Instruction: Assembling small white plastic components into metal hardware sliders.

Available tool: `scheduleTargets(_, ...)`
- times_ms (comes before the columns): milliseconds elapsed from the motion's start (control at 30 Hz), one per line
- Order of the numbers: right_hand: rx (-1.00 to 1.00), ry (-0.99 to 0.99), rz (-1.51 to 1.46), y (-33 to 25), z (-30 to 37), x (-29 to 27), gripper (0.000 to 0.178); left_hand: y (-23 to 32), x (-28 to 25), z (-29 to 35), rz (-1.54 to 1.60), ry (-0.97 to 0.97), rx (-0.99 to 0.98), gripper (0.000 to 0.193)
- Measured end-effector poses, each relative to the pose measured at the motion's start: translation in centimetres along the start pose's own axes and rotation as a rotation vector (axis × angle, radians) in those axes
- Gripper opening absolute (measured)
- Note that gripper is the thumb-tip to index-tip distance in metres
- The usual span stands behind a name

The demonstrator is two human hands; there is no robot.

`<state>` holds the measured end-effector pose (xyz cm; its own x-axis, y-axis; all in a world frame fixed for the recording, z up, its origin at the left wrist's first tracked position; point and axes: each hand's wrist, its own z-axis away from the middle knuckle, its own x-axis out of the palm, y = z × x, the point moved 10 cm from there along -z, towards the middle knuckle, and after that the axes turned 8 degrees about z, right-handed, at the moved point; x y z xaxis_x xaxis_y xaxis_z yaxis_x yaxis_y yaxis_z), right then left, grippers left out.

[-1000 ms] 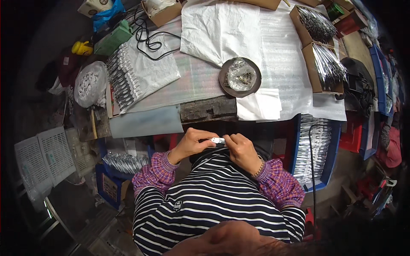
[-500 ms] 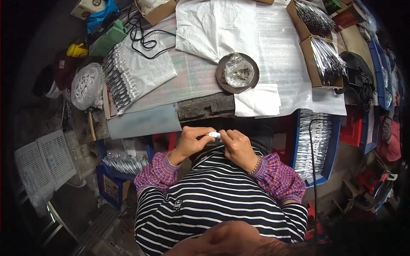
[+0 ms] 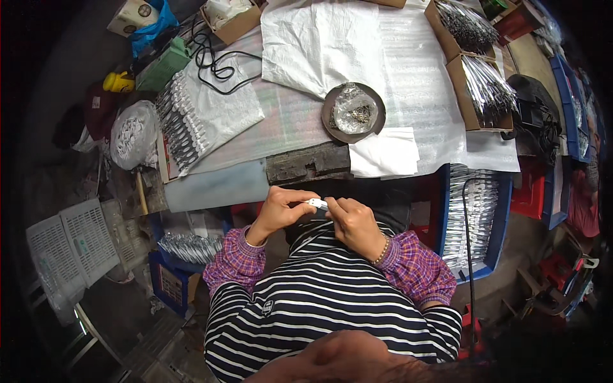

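Between my two hands, in front of the table edge, is a small white plastic piece. My left hand pinches its left end between thumb and forefinger. On the other end my right hand is closed, fingers curled around it; what else lies under those fingers is hidden. Just beyond, on the table, stands a dark round dish with a clear plastic bag of small metal parts. Folded white sheets lie against the dish at the table's front edge.
Rows of metal pieces with white ends lie on the left. Cardboard boxes of thin metal pieces stand at the right. Blue crates flank me, one beside a thin dark rod. A black cable loops across the table.
The white piece and both hands remain together, with the piece shifted slightly left and tilted a little differently. The whole view has moved slightly.
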<state>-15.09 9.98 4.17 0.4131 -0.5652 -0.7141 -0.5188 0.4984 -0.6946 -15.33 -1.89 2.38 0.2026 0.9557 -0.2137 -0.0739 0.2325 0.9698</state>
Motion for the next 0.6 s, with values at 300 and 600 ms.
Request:
scheduleTargets(300, -0.019, 0.094, -0.019, 0.5, 0.1, -1.0, 0.026, 0.0, 0.5, -1.1, -0.026, -0.083, -0.021, 0.019)
scheduleTargets(600, 0.268, 0.134, -0.436, 5.6, 0.9, -2.3, 0.021, 2.2, -1.2, -3.9, -0.058, 0.081, 0.058, 0.034)
